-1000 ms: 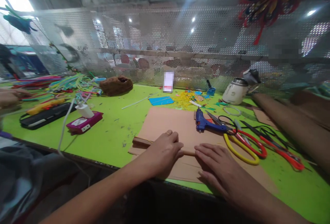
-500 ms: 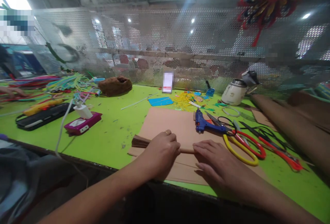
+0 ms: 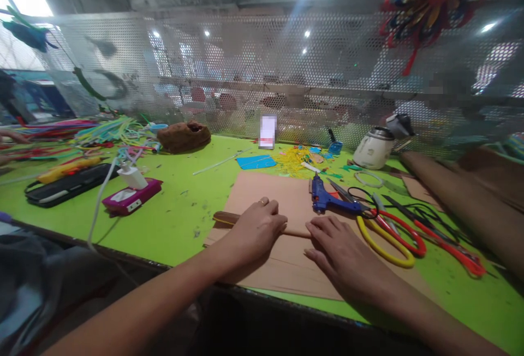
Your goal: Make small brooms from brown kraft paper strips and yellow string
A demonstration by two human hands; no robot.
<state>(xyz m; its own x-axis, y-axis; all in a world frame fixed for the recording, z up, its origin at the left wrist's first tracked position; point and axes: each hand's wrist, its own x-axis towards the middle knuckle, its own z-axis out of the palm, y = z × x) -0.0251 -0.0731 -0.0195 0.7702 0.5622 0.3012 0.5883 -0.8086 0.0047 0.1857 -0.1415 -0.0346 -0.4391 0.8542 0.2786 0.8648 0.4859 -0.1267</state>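
Note:
Brown paper sheets [image 3: 262, 189] lie on the green table in front of me. Across them runs a narrow brown folded strip [image 3: 297, 233], its darker end sticking out to the left of my left hand. My left hand [image 3: 258, 229] is closed round the strip, a ring on one finger. On the strip's right end rest the fingertips of my right hand [image 3: 338, 249], its fingers stretched and the thumb a little apart. A blue glue gun [image 3: 327, 197] lies on the sheets just beyond my right hand, beside yellow-handled scissors [image 3: 385, 244].
Red-handled scissors [image 3: 450, 247] and black cable lie at the right, near another person's forearm [image 3: 462, 197]. A purple power strip [image 3: 131, 196] and a black case [image 3: 69, 187] are at the left. Farther back are a phone [image 3: 267, 131], yellow scraps [image 3: 295, 160] and a white pot [image 3: 373, 148].
The strip and both hands have moved slightly away from me. The strip's left end, which showed several fanned layers, now looks narrower and pressed together.

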